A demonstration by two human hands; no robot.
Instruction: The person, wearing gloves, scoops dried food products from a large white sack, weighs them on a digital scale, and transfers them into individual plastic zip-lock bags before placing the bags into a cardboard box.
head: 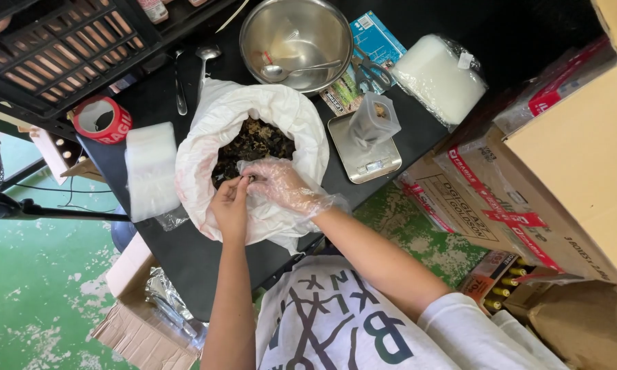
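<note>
Both hands' fingers [238, 183] pinch dried bits over black table [185, 253], green floor [34, 294].

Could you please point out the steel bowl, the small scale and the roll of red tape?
Steel bowl [322, 31], head view, on its inner wall.
Small scale [370, 161], head view, on its front panel.
Roll of red tape [120, 123], head view, on its outer band.
</note>
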